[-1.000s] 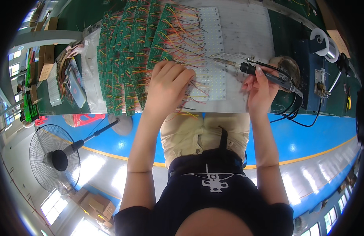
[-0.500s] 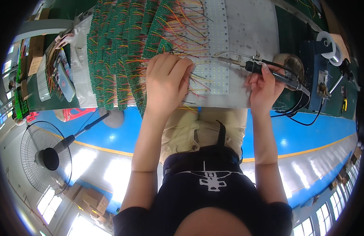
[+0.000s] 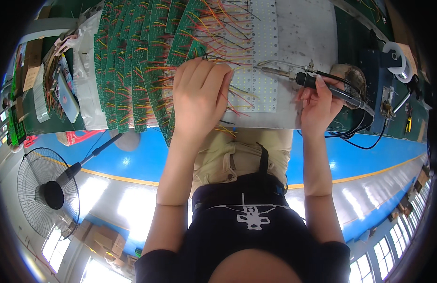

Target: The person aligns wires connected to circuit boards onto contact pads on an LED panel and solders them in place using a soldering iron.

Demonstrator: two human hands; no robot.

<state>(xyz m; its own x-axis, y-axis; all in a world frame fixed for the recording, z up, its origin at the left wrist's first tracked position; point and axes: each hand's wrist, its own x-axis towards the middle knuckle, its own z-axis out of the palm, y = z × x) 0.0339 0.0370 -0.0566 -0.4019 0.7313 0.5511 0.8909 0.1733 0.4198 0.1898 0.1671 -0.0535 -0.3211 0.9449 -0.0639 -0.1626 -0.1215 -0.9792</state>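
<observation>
**Apparently soldering; contact unconfirmed**

Left hand (image 3: 199,89) curled, fingertips hidden: cannot tell whether they pinch a wire. Right hand (image 3: 317,106) grasps the black soldering iron (image 3: 305,79), tip over the dotted white panel (image 3: 265,89). Coloured wires (image 3: 218,19) reach the panel from green boards (image 3: 157,99) leftward. Next move probably calls for steadying one wire end under the tip.

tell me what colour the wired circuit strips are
The circuit strips are green, shown best in the head view.
</observation>
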